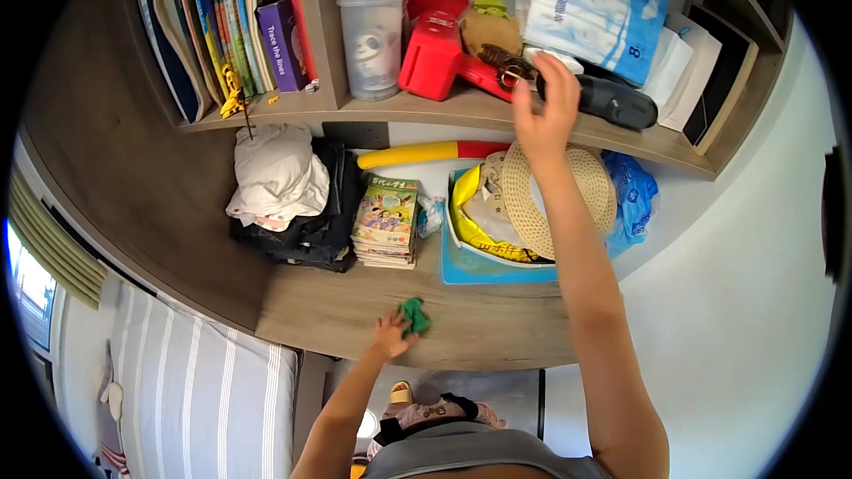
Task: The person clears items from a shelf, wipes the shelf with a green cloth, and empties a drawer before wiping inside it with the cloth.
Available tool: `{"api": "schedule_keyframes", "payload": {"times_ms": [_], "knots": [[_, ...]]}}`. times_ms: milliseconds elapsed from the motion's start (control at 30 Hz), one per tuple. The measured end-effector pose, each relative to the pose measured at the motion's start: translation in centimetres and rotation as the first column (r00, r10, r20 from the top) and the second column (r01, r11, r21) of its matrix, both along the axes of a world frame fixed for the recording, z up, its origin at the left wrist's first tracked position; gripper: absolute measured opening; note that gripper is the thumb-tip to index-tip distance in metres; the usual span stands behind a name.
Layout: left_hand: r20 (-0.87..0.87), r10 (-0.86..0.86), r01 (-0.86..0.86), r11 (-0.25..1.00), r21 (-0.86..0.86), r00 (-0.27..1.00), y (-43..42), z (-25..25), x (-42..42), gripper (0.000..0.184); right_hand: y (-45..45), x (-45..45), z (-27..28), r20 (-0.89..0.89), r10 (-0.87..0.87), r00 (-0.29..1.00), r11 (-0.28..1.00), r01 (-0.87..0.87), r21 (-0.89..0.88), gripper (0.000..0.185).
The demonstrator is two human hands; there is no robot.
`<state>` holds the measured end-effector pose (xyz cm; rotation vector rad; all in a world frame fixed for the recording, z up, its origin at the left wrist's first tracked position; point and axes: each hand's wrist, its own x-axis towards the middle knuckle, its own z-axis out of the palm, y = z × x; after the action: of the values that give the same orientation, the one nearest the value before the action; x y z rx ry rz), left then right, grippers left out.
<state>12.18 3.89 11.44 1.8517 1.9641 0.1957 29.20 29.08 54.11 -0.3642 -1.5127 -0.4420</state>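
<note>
On the wooden desktop (311,306), near its front edge, lies a crumpled green cloth (414,317). My left hand (391,335) touches the cloth's left side with its fingers spread. Up at the shelf (444,108), my right hand (548,106) is raised with its fingers apart, beside a small brown object with a metal ring (509,71). A red object (433,58) stands to the left of that hand, and a dark grey device (621,104) lies to its right. Whether the right fingertips touch the brown object cannot be made out.
Behind the cloth are folded clothes (282,179), stacked magazines (388,217) and a blue bin (454,268) with a straw hat (524,204). The shelf also holds books (235,27), a clear cup (370,49) and a tissue pack (581,9). A bed (200,381) is at lower left.
</note>
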Motion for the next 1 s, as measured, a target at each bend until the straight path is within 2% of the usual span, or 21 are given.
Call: {"api": "schedule_keyframes", "payload": {"times_ms": [33, 133, 200, 267, 300, 400, 500, 533, 633, 667, 700, 733, 767, 800, 833, 900, 933, 1000], "knots": [[-0.084, -0.079, 0.065, 0.985, -0.159, 0.993, -0.8, -0.9, 0.6, 0.049, -0.9, 0.3, -1.0, -0.037, 0.018, 0.999, 1.000, -0.017, 0.016, 0.030], [-0.265, -0.096, 0.107, 0.994, 0.029, 0.959, -2.9, -5.2, 0.8, 0.057, -4.4, 0.3, -6.4, -0.067, 0.124, 0.990, 0.990, -0.128, -0.060, 0.023], [-0.358, -0.057, 0.058, 0.998, -0.007, 0.932, -2.6, -7.1, -0.5, 0.058, -6.9, -0.5, -11.9, -0.034, 0.224, 0.974, 0.959, -0.226, -0.169, 0.019], [-0.347, 0.091, -0.109, 0.993, -0.034, 0.934, -2.8, -7.5, -3.6, 0.054, -9.3, -1.5, -17.4, 0.057, 0.300, 0.952, 0.913, -0.270, -0.305, 0.017], [-0.301, 0.203, -0.201, 0.979, 0.038, 0.932, -3.3, -6.1, -5.5, 0.052, -10.5, -1.7, -20.1, 0.108, 0.332, 0.937, 0.883, -0.268, -0.386, 0.017], [-0.231, 0.368, -0.345, 0.929, 0.135, 0.901, -6.2, -4.7, -12.7, 0.047, -12.8, -1.1, -29.4, 0.257, 0.510, 0.821, 0.677, -0.199, -0.708, 0.022], [-0.252, 0.577, -0.522, 0.814, 0.255, 0.777, -9.1, -6.6, -19.0, 0.046, -15.1, -0.3, -37.4, 0.413, 0.539, 0.734, 0.502, 0.114, -0.857, 0.028], [-0.329, 0.616, -0.560, 0.788, 0.255, 0.716, -10.1, -8.0, -20.9, 0.044, -15.7, 0.2, -39.5, 0.480, 0.574, 0.663, 0.400, 0.285, -0.871, 0.039], [-0.314, 0.834, -0.772, 0.543, 0.330, 0.453, -8.8, -6.8, -20.5, 0.048, -17.8, -0.4, -43.4, 0.657, 0.500, 0.564, 0.181, 0.674, -0.716, 0.050], [-0.369, 0.816, -0.786, 0.553, 0.277, 0.445, -7.7, -6.0, -20.1, 0.062, -18.1, -0.8, -44.0, 0.646, 0.538, 0.542, 0.115, 0.712, -0.693, 0.053], [-0.300, 0.845, -0.801, 0.523, 0.292, 0.443, -6.6, -5.5, -19.9, 0.059, -18.5, -1.1, -44.6, 0.628, 0.579, 0.520, 0.047, 0.748, -0.662, 0.057], [-0.268, 0.819, -0.721, 0.574, 0.390, 0.507, -6.0, -6.4, -20.2, 0.051, -19.1, -1.6, -45.1, 0.608, 0.619, 0.497, -0.017, 0.782, -0.623, 0.062], [-0.155, 0.696, -0.610, 0.698, 0.374, 0.701, -5.6, -5.1, -20.2, 0.039, -19.9, -2.4, -45.7, 0.666, 0.589, 0.458, 0.001, 0.823, -0.567, 0.064], [-0.151, 0.538, -0.476, 0.821, 0.313, 0.829, -5.1, -5.8, -20.3, 0.031, -20.7, -3.3, -46.3, 0.722, 0.552, 0.417, 0.015, 0.861, -0.509, 0.066], [-0.077, 0.361, -0.304, 0.867, 0.395, 0.929, -4.9, -6.5, -20.7, 0.027, -21.1, -4.4, -46.5, 0.774, 0.512, 0.372, 0.024, 0.895, -0.446, 0.068], [-0.056, 0.126, -0.082, 0.864, 0.497, 0.991, -4.9, -7.2, -23.5, 0.039, -21.0, -6.2, -46.5, 0.749, 0.522, 0.408, -0.104, 0.902, -0.419, 0.071], [-0.117, 0.135, -0.070, 0.892, 0.446, 0.984, -4.6, -6.9, -25.3, 0.044, -20.9, -6.9, -46.4, 0.737, 0.524, 0.428, -0.172, 0.900, -0.401, 0.073], [-0.245, 0.136, -0.050, 0.943, 0.329, 0.960, -4.9, -5.8, -29.5, 0.056, -20.8, -7.0, -47.1, 0.734, 0.499, 0.461, -0.189, 0.884, -0.427, 0.072]]}}
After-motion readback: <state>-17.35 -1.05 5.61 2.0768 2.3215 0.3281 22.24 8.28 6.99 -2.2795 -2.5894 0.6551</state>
